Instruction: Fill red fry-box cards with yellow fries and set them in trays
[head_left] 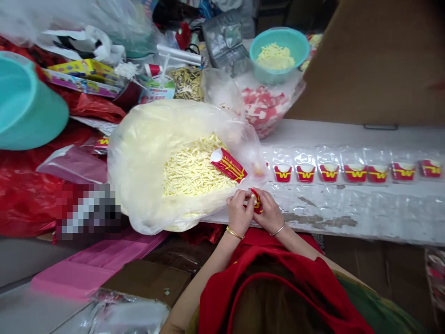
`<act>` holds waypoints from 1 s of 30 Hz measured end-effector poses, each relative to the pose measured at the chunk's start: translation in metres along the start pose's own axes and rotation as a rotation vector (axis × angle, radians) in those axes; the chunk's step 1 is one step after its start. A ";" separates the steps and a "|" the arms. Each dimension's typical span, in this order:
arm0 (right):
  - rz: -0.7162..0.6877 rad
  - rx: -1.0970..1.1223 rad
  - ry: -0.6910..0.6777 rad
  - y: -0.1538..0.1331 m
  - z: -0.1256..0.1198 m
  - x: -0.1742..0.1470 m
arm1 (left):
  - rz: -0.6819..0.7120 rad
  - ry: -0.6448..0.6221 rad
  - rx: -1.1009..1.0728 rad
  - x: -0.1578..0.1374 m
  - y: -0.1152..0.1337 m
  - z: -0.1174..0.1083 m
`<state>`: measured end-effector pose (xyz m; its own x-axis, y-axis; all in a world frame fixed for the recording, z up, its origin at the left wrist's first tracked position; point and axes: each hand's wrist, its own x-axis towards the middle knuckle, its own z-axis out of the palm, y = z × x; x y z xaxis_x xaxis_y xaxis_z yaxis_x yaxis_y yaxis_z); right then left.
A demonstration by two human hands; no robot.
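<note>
My apron (217, 297) is red, bottom centre; mid-frame, sticks (191, 169) are pale yellow and cartons (230, 166) red with yellow marks (white at one end); upper-left bucket (45, 113) and upper-right bowl (278, 77) are both turquoise.

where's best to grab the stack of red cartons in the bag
Pinch the stack by its two long sides near the middle, probably from above: it is long and narrow, lies diagonally atop the yellow sticks, and its upper face looks uncovered.

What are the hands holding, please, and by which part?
A small red-and-yellow carton: the right hand holds its side, the left hand is at its pale opening; exact contacts are hidden.
</note>
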<state>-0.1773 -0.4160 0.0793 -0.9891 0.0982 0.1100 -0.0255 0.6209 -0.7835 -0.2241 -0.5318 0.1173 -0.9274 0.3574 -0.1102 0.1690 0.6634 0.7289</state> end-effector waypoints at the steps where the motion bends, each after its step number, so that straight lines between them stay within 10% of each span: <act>1: 0.030 -0.004 0.012 0.006 -0.004 -0.009 | 0.023 -0.037 0.010 -0.001 0.003 0.008; 9: 0.255 -0.018 0.164 0.065 -0.019 -0.092 | 0.270 -0.440 0.170 -0.030 0.028 0.080; 15: 0.536 0.168 0.160 0.070 -0.020 -0.130 | 0.292 -0.679 0.169 -0.018 0.001 0.112; 20: 0.937 0.503 0.201 0.090 -0.010 -0.151 | 0.416 -0.622 0.164 0.017 -0.025 0.124; 30: 1.109 0.732 0.337 0.123 0.020 -0.142 | 0.720 -0.777 0.367 0.018 -0.048 0.163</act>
<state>-0.0432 -0.3692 -0.0449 -0.4605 0.5179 -0.7209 0.5747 -0.4451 -0.6868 -0.1949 -0.4501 -0.0303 -0.1354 0.9641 -0.2285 0.7893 0.2443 0.5633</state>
